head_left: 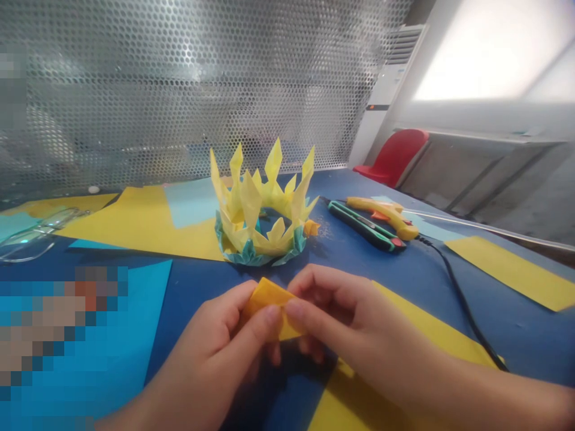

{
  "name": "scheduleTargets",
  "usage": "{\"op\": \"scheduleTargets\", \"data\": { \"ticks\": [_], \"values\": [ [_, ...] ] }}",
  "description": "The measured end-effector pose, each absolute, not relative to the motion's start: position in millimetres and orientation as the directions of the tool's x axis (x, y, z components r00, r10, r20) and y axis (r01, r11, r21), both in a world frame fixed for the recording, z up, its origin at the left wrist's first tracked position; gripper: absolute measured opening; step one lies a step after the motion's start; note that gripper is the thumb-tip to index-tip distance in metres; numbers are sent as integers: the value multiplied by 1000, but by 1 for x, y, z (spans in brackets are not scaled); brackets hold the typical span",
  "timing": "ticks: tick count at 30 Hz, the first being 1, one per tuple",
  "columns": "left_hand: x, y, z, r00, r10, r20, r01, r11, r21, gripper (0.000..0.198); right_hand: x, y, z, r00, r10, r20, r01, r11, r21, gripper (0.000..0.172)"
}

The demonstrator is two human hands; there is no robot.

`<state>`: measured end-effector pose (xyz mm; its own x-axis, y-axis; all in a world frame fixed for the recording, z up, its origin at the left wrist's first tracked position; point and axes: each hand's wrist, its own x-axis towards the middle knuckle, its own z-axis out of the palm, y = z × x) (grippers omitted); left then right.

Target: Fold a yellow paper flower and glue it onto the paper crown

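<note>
A small folded piece of yellow paper (274, 294) is pinched between both hands above the blue table. My left hand (224, 329) grips its left side, thumb on the near face and fingers behind. On the right side, my right hand (336, 305) holds it with thumb and fingers closed. The two thumb tips almost meet at its middle. Just beyond the hands stands a paper crown (265, 233) with pale yellow points and a blue-green folded base. A small orange folded piece (311, 228) sits at the crown's right side.
Right of the crown lie a green and black utility knife (363, 226) and a yellow glue gun (381, 212) with a black cord (458, 287). Yellow sheets (144, 221) and a blue sheet (153, 317) cover parts of the table. Glasses (42, 230) rest at left. A perforated metal panel (179, 102) rises behind.
</note>
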<state>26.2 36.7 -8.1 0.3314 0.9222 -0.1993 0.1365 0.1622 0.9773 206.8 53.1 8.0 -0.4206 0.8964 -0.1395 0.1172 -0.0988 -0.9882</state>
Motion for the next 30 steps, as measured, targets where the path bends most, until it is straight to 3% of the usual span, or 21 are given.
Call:
{"op": "scheduleTargets", "data": {
  "ticks": [4,8,11,17,23,27,30],
  "values": [
    [27,33,-10,267,940,-214,96,195,976,44,208,58,9,-439,891,-117,88,-87,-992,34],
    [26,31,-9,191,970,-148,40,143,989,33,209,61,11,-394,916,-78,49,-64,-997,31],
    [25,33,-9,224,971,-85,34,79,996,22,208,62,11,-393,916,-85,17,-85,-996,30],
    [23,38,-9,153,987,-48,82,36,996,17,209,61,10,-447,884,-135,0,-151,-989,27],
    [22,33,-11,19,982,188,287,-185,940,16,209,58,9,-420,896,-145,-42,-179,-983,28],
    [21,28,-16,74,898,434,364,-430,827,24,208,55,8,-446,885,-132,-49,-171,-984,29],
    [21,26,-17,112,863,492,389,-494,778,29,208,51,6,-448,885,-125,-12,-146,-989,32]
  ]
}}
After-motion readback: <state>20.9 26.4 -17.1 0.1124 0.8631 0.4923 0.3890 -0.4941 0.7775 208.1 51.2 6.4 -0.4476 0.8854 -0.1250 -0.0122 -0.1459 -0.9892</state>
